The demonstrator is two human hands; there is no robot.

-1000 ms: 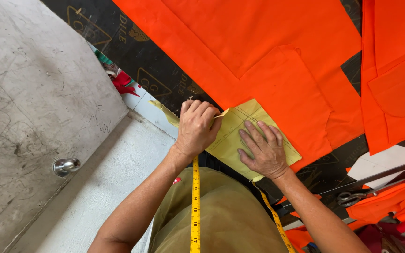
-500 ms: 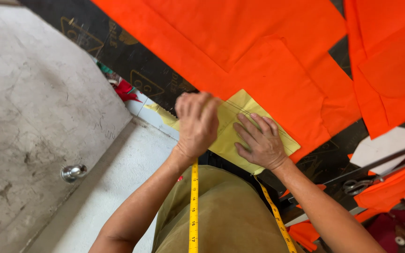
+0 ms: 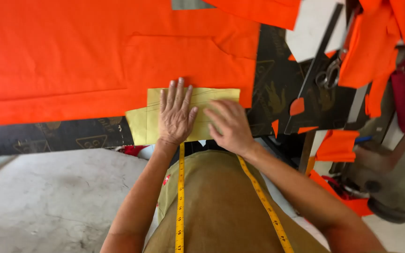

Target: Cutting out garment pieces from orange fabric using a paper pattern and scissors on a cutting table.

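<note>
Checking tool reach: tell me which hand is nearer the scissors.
Right. The right hand lies on the yellow paper pattern, on the side toward the scissors; the left hand presses farther away.

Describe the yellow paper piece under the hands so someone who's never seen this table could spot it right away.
Start at the big orange fabric spread across the dark cutting table. Along its near edge lies the yellow paper pattern piece, pressed flat by the left hand and right hand. It is the only pale yellow, pencil-lined sheet there; the small scraps nearby are all orange.
</note>
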